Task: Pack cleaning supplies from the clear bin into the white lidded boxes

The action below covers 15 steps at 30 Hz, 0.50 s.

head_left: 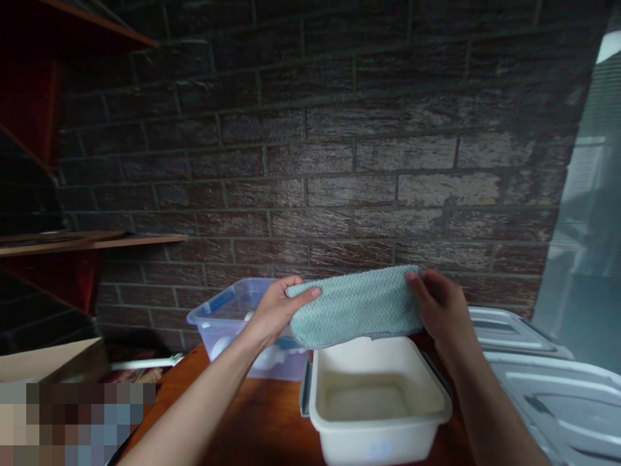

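A pale green waffle-textured cloth [353,305] is held up in front of me, folded over into a long shape. My left hand [277,307] pinches its left end and my right hand [440,309] grips its right end. The cloth hangs just above the back rim of a cream plastic tub [383,427], which stands on a brown wooden table [252,421] and looks empty inside.
A clear plastic storage box [228,317] with a blue latch stands behind and left of the tub. Grey plastic lids [548,382] lie at the right. A dark brick wall [339,162] is close behind. Wooden shelves [92,243] jut out at the left.
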Tool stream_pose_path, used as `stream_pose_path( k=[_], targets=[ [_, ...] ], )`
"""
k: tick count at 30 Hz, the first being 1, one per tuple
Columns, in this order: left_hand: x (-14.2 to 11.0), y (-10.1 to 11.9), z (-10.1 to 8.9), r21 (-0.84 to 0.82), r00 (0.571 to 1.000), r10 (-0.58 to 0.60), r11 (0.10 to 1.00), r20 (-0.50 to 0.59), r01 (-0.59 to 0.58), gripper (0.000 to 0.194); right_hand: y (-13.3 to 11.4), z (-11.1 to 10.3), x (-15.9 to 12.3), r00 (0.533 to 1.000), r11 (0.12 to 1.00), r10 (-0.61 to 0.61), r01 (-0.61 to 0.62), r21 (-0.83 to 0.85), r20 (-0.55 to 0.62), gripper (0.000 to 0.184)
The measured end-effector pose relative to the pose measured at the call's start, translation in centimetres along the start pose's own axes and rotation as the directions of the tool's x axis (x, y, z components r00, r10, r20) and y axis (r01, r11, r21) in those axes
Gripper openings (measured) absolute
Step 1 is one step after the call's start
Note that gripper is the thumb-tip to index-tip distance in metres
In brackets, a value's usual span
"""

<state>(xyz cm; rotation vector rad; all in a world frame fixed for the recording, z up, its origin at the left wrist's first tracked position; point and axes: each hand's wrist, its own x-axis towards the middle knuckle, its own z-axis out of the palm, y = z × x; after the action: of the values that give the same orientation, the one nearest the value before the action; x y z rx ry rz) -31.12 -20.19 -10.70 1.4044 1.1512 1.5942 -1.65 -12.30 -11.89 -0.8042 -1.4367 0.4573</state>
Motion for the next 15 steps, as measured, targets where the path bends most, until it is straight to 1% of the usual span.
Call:
stream_pose_path(
  k=[2, 3, 6, 8, 9, 10, 12, 14, 15],
  targets=[
    [-0.8, 0.5, -0.1, -0.024, 0.997, -0.051, 0.998, 0.063, 0.053, 0.037, -0.3, -0.2, -0.4, 0.998, 0.991, 0.055, -0.056, 0.124, 0.015, 0.042],
    [-1.3, 0.8, -0.2, -0.031, 0.991, -0.078, 0.996, 0.107, 0.082, 0.035, -0.4, -0.3, -0.5, 0.997, 0.986, 0.079, -0.082, 0.144, 0.025, 0.042],
    [-2.4, 1.6, -0.5, -0.037, 0.963, -0.130, 0.989, 0.235, 0.143, 0.032, -0.8, -1.2, -0.9, 0.986, 0.977, 0.147, -0.157, 0.144, 0.073, 0.042],
    [-2.9, 1.9, -0.6, -0.045, 0.956, -0.116, 0.990, 0.269, 0.133, 0.034, -1.1, -2.0, -1.1, 0.973, 0.968, 0.194, -0.210, 0.134, 0.126, 0.041],
    [-2.9, 1.8, -0.6, -0.041, 0.962, -0.090, 0.994, 0.258, 0.104, 0.035, -1.3, -2.3, -1.2, 0.965, 0.964, 0.216, -0.236, 0.124, 0.151, 0.040],
    [-2.9, 1.7, -0.6, -0.004, 0.973, -0.046, 0.999, 0.225, 0.048, 0.035, -1.4, -2.6, -1.3, 0.955, 0.959, 0.239, -0.260, 0.111, 0.175, 0.039],
    [-2.7, 1.1, -0.4, 0.151, 0.988, 0.082, 0.983, 0.129, -0.101, 0.038, -1.6, -3.0, -1.5, 0.935, 0.950, 0.281, -0.303, 0.075, 0.217, 0.035],
    [-2.2, 0.5, -0.1, 0.324, 0.977, 0.207, 0.922, 0.054, -0.214, 0.042, -1.5, -3.1, -1.7, 0.913, 0.942, 0.316, -0.333, 0.026, 0.258, 0.031],
    [-2.0, 0.2, 0.1, 0.386, 0.968, 0.250, 0.890, 0.032, -0.242, 0.043, -1.3, -3.0, -1.7, 0.902, 0.940, 0.328, -0.342, -0.001, 0.281, 0.030]
  ],
)
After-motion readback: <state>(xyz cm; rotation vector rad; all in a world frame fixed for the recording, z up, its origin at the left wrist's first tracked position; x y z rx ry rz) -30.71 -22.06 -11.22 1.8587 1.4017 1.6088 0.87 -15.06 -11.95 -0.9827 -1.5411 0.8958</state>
